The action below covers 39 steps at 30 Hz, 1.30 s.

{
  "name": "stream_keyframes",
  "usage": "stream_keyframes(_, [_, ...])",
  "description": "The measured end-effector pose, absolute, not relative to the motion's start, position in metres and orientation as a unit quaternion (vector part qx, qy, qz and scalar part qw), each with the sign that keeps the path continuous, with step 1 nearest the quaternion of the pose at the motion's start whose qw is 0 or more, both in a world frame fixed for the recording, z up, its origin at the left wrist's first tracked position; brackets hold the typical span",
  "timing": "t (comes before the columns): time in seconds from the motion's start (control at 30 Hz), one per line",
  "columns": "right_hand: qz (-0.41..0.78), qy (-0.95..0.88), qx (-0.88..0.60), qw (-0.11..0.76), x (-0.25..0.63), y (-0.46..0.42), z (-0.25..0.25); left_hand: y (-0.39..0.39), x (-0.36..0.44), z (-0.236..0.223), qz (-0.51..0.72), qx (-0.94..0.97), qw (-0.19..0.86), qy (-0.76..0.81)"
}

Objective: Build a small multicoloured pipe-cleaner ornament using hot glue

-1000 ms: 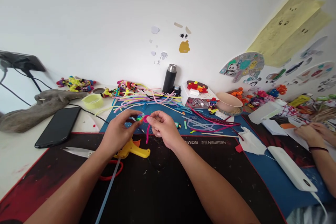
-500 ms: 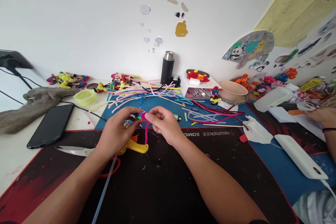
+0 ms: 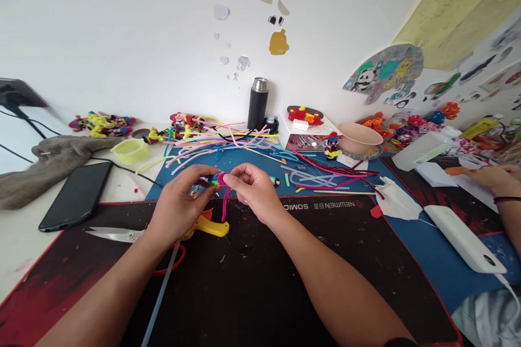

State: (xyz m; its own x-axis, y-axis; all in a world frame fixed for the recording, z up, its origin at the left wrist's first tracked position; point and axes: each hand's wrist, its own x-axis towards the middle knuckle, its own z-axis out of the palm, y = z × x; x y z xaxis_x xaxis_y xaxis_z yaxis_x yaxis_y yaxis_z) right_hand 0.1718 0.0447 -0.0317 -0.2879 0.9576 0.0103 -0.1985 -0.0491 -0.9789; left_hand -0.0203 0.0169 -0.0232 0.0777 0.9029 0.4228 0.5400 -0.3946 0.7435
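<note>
Left hand (image 3: 183,195): grip closed, thumb opposed to fingers, pinching a small multicoloured piece (image 3: 213,179) that is largely covered by the fingers. Right hand (image 3: 254,192): grip closed at the fingertips on a magenta fuzzy strand (image 3: 224,206), whose coiled end sits between the two hands, immediately right of the multicoloured piece. Whether coil and piece touch cannot be determined at this size. The strand's free length hangs from the coil toward the near side, its long axis running near to far; the right hand is the nearer of the two to the coil. Just to the near side, a yellow glue gun (image 3: 211,226) lies with its handle pointing right, close to the strand's lower end; contact is not confirmed. A translucent rod (image 3: 159,295) extends from it toward the near edge. Scissors (image 3: 116,234) lie partly beneath the left forearm, blades pointing left. The gun and scissors are judged the main obstructions to lowering either hand onto the dark mat (image 3: 244,303). On the far side, loose coloured strands (image 3: 228,143) are heaped before a black flask (image 3: 257,107). A phone (image 3: 77,195) lies left; a white power bank (image 3: 464,238) and another person's hand (image 3: 490,178) are well to the right.
</note>
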Motion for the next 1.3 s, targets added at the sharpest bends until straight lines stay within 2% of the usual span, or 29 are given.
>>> stream_keyframes(0.47, [0.613, -0.507, -0.389, 0.464, 0.1721, 0.0448, -0.0324, 0.0154, -0.0192, -0.0218, 0.456, 0.734, 0.160, 0.478])
stream_keyframes(0.9, [0.696, -0.433, -0.354, 0.451, 0.1699, 0.0405, -0.0269, 0.0127, -0.0194, -0.0229, 0.450, 0.756, 0.096, 0.467])
stream_keyframes(1.3, [0.669, -0.436, -0.368, 0.476, 0.1706, 0.0394, -0.0281, 0.0140, -0.0176, -0.0234, 0.446, 0.745, 0.127, 0.479])
